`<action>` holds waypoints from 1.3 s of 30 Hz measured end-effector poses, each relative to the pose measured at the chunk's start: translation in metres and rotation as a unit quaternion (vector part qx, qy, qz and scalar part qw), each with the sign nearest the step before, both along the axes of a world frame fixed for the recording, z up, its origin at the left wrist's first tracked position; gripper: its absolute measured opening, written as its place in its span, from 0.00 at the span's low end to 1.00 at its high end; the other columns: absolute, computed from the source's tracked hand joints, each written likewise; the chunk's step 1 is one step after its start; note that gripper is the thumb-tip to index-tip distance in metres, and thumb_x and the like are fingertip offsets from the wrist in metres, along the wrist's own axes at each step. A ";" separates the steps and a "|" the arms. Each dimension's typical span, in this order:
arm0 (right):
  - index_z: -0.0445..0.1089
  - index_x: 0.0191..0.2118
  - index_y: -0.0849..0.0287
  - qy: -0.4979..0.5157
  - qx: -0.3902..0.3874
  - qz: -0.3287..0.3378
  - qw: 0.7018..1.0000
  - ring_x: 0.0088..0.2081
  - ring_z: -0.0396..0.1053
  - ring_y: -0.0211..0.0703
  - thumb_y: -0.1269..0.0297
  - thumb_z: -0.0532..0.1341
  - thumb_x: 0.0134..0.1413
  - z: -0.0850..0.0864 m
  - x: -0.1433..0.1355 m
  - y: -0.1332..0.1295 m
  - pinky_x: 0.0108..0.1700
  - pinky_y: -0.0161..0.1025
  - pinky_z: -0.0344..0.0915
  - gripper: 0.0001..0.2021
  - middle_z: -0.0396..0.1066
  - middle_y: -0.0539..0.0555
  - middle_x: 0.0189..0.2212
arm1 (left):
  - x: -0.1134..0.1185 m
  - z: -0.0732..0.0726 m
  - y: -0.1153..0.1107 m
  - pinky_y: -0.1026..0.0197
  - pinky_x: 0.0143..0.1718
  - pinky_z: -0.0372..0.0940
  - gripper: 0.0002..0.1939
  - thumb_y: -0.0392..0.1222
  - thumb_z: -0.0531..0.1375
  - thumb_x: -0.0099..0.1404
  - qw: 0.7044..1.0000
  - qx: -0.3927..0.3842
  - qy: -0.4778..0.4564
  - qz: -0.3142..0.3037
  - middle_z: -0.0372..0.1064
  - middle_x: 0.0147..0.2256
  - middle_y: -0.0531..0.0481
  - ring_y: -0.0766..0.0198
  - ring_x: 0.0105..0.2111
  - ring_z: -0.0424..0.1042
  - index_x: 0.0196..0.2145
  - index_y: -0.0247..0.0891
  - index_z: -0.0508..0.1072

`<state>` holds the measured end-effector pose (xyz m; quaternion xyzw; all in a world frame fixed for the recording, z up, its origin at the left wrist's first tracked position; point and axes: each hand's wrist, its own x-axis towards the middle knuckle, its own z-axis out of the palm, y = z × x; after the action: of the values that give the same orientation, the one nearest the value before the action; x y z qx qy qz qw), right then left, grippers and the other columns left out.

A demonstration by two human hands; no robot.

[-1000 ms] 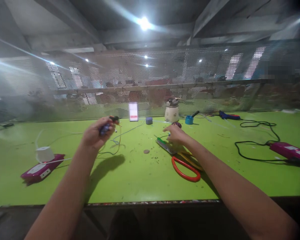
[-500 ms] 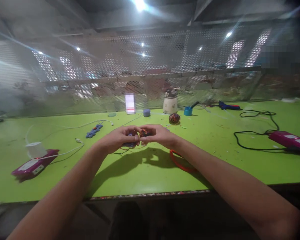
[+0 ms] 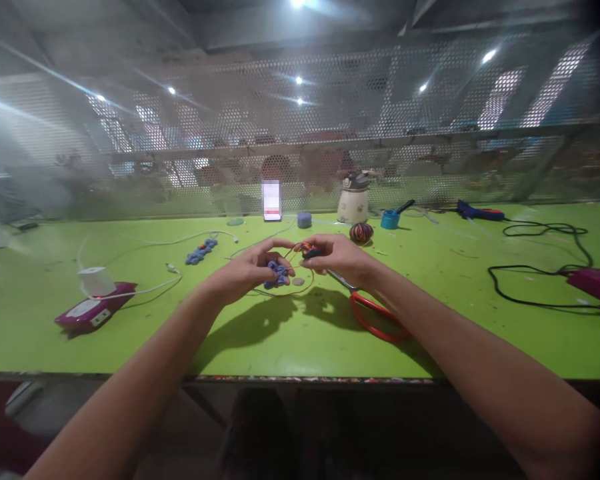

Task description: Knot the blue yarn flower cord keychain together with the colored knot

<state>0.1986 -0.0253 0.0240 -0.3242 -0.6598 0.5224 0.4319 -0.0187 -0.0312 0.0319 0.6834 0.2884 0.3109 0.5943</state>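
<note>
Fingers (image 3: 312,263) of the right hand (image 3: 344,259) partly hide a multicoloured piece (image 3: 307,249).

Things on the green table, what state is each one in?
Left hand: closed on blue knitted piece
Right hand: pinching dark multicolored bundle
Phone: upright, screen lit
Scissors: lying flat, partly hidden
White adapter: on the left power strip
</note>
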 end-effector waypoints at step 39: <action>0.71 0.46 0.65 -0.092 0.024 0.056 0.994 0.37 0.71 0.39 0.74 0.67 0.39 -0.005 -0.003 0.000 0.41 0.38 0.68 0.23 0.73 0.54 0.36 | 0.021 -0.032 -0.009 0.64 0.22 0.58 0.17 0.56 0.57 0.63 0.995 -0.098 -0.004 0.021 0.60 0.19 0.58 0.70 0.18 0.63 0.30 0.38 0.64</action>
<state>0.1952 -0.0254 0.0187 -0.3234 -0.7261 0.4980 0.3467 0.0019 -0.0406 -0.0003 0.6142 0.3295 0.2964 0.6530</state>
